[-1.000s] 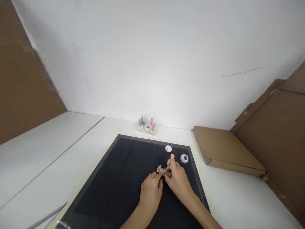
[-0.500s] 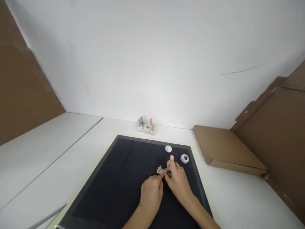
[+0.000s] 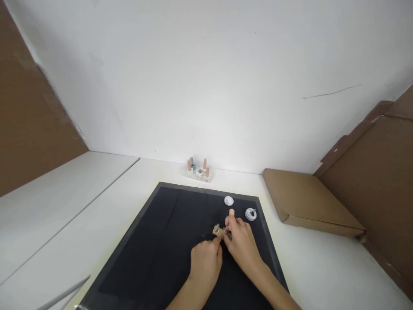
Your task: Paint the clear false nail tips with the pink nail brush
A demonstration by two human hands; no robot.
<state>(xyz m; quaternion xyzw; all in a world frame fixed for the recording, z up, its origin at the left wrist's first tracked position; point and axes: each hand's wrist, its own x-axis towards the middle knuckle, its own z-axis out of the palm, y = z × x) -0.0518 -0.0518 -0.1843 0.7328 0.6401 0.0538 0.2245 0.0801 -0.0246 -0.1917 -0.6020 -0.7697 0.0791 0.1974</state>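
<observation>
Here, left hand, fingers curled shut, touches block; right clamped on pink cap.

Compared with 1.0 s ago: left hand drawn back slightly toward the near edge of the bench; its knuckles now sit lower, exposing more of the small tan wooden block. Small white speck now clear of that hand. Pale pink cylindrical cap, held in right hand, shifted slightly left and stands more upright. Dark end beside the right fingers now more covered.
</observation>
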